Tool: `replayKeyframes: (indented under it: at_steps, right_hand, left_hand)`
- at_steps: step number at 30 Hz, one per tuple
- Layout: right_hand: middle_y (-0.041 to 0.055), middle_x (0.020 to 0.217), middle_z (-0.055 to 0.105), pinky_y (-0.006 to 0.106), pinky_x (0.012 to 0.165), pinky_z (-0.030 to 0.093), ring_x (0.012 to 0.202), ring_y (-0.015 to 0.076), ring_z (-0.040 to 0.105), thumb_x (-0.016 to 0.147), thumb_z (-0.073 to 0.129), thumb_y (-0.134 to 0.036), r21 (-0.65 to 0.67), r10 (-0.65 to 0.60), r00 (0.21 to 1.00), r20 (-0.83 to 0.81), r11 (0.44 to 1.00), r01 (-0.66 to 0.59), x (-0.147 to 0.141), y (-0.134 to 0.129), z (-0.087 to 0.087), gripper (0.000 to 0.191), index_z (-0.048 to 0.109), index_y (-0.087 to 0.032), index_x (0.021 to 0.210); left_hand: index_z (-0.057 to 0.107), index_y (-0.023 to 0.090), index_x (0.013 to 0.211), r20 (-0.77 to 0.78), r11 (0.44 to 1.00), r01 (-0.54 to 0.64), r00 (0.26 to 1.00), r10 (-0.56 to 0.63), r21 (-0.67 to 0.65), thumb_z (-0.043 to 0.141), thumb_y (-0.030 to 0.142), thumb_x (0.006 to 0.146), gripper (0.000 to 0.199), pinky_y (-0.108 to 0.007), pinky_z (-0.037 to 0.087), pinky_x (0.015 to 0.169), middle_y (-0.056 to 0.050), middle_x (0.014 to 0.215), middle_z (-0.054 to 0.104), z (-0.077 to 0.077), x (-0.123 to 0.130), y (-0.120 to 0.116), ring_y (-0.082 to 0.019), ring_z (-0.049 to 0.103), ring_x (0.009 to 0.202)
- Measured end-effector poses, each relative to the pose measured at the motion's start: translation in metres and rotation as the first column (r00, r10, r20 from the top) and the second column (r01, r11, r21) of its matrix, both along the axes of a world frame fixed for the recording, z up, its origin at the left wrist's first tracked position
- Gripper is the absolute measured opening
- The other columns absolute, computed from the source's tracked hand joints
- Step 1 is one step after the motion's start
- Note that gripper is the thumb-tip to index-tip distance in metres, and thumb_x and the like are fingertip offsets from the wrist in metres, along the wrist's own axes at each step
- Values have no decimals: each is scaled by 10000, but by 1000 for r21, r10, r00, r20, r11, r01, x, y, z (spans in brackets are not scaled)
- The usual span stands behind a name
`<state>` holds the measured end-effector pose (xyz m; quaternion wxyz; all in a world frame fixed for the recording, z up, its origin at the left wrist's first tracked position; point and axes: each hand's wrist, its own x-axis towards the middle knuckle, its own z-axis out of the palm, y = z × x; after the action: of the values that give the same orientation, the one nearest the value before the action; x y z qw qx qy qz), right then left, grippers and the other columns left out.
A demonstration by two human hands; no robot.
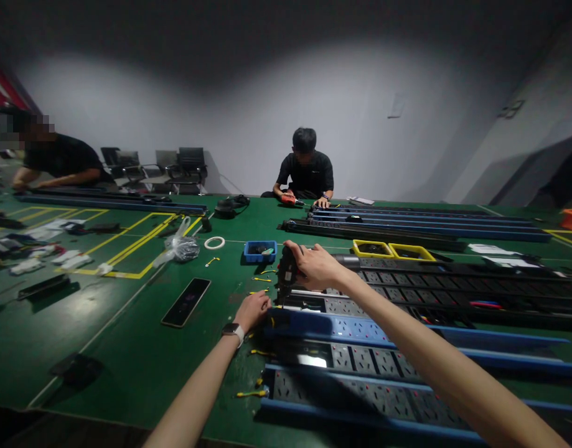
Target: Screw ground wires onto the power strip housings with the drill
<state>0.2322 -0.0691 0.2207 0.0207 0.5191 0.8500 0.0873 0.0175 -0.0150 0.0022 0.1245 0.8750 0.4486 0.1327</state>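
My right hand (320,266) is closed around a black tool (288,267) with a small label, held over the left ends of the power strips. The exact kind of tool is not clear. My left hand (253,311), with a watch on the wrist, is at the left end of a blue power strip (314,325). Its fingers are curled, and what they pinch is hidden. Below it lies another socket strip (360,358), and nearer me a further blue-edged one (323,389). Short yellow-green wires, such as one wire (251,394), stick out from the strip ends.
A blue bin (260,251) and two yellow bins, one a yellow tray (372,249), stand beyond my hands. A phone (187,302), tape roll (215,243) and plastic bag (180,247) lie left. Across the table a co-worker (309,168) holds a red power tool (290,199); another person sits far left.
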Motion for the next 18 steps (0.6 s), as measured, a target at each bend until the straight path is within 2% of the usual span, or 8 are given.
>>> replayKeyframes:
  at_steps: [3, 6, 9, 11, 13, 15, 18]
  right_hand:
    - [249, 1230, 618, 436, 883, 409, 1061, 327, 623, 809, 526, -294, -27, 28, 999, -16, 999, -29, 1, 2, 2, 896, 115, -13, 1554]
    - [235, 1220, 627, 448, 904, 413, 1054, 322, 633, 836, 514, -315, -27, -9, 1000, -16, 1000, 8, 0, 3, 1, 866, 130, -35, 1560]
    - [212, 1217, 625, 452, 930, 414, 1077, 337, 624, 799, 614, -388, 23, -64, 998, 27, 998, 64, -5, 2, -2, 977, 114, -59, 1571]
    - [200, 1212, 620, 436, 932, 416, 1073, 328, 624, 780, 660, -328, 74, -95, 993, 75, 993, 89, -11, 1, -5, 1006, 99, -81, 1578]
    - [187, 1180, 625, 408, 912, 420, 1042, 301, 633, 827, 599, -202, 127, -132, 984, 121, 985, 116, -19, -2, -7, 911, 103, -101, 1584]
    - [170, 1128, 637, 387, 885, 422, 996, 272, 647, 900, 458, -108, 172, -168, 975, 144, 975, 143, -29, -4, -8, 759, 131, -127, 1585]
    - [147, 1086, 642, 375, 865, 421, 944, 246, 653, 962, 303, -74, 221, -155, 976, 154, 968, 119, -39, -7, -9, 640, 173, -173, 1580]
  left_hand:
    - [678, 185, 806, -2, 1000, 12, 1000, -12, -7, 482, 180, 920, 226, -241, 335, 731, -45, 941, 648, -1, -1, 1, -124, 562, 803]
    - [678, 182, 800, -10, 1000, 13, 1000, -13, -9, 494, 159, 897, 209, -245, 330, 711, -47, 912, 639, -3, -2, 3, -129, 555, 781]
    - [672, 184, 804, -16, 1000, 25, 1000, -25, -7, 488, 118, 871, 207, -245, 325, 703, -43, 910, 636, -4, -4, 3, -130, 550, 777]
    - [673, 188, 823, -19, 999, 41, 999, -41, -8, 478, 94, 861, 219, -241, 326, 706, -37, 915, 637, -4, -5, 4, -124, 547, 772]
    - [675, 190, 834, -19, 998, 55, 998, -55, -12, 468, 89, 864, 232, -238, 326, 703, -32, 911, 636, -4, -6, 4, -119, 542, 762]
    - [673, 186, 821, -14, 998, 60, 998, -60, -14, 462, 98, 874, 234, -235, 325, 696, -32, 903, 631, -4, -6, 5, -117, 534, 756]
    - [668, 181, 811, 10, 998, 63, 998, -63, -22, 448, 133, 901, 243, -230, 325, 695, -33, 886, 617, -5, -6, 4, -118, 522, 760]
